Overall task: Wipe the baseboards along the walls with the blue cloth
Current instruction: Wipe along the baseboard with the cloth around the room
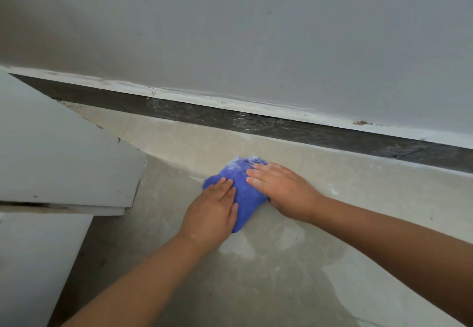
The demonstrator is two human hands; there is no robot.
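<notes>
Both hands are pressing the blue cloth (pixel 244 193) flat on the pale floor (pixel 294 275), well short of the wall; the left hand (pixel 211 214) is lying on its near left part with fingers straight and held together, and the right hand (pixel 281 188) is covering its right edge, fingers likewise extended and close together, tips resting on the fabric; neither hand is pinching or gripping it. The cloth is sitting bunched between them, apart from the dark baseboard (pixel 256 119), so no wiping is happening on the board itself at present. Judging by the wet, streaky sheen showing on the middle stretch of the baseboard, that part is looking already wiped; the stretches toward the left and far right are looking duller, so they are probably still waiting, along with any other walls out of view. The cloth's long axis is running diagonally, from near the left wrist up and away toward the baseboard, its crumpled far end pointing at the wall (pixel 256 32); white boards (pixel 64 160) are lying to the left.
</notes>
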